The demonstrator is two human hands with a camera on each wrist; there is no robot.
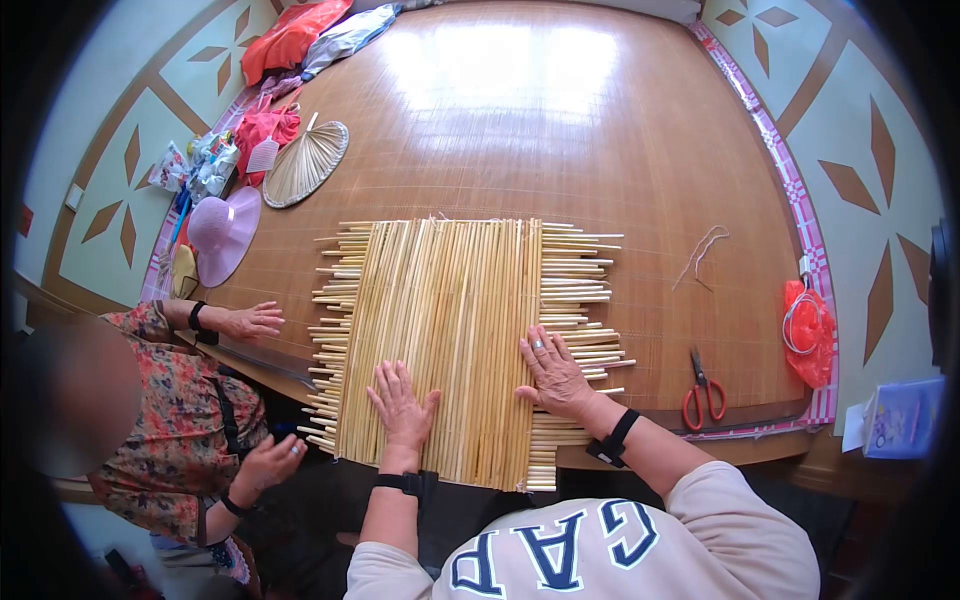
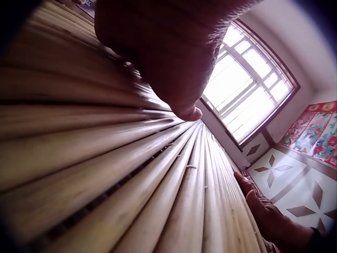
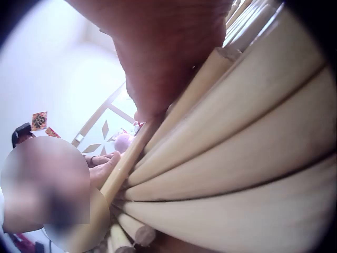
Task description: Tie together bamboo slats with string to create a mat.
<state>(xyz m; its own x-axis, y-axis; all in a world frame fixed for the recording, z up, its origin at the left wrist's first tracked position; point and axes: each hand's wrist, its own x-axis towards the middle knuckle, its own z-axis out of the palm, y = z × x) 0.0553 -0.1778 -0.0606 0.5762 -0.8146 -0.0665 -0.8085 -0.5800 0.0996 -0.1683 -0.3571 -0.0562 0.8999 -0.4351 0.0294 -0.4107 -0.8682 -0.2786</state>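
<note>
A mat of pale straw-coloured stalks (image 1: 455,300) lies near the front edge of the wooden surface. Its top stalks run away from the person, while crosswise stalks (image 1: 580,290) stick out at both sides. My left hand (image 1: 402,408) rests flat on the near part of the mat, fingers spread. At the mat's right edge my right hand (image 1: 560,378) lies with fingers straight, over the last lengthwise stalks. Both wrist views show the palms low over the stalks (image 2: 131,174), whose cut ends (image 3: 145,234) show in the right one.
Another person's hands (image 1: 250,320) are at the left. Red-handled scissors (image 1: 703,395) and a loose string (image 1: 698,258) lie to the right, near a red bag (image 1: 808,335). A hand fan (image 1: 305,165) and a lilac hat (image 1: 225,235) are at the back left.
</note>
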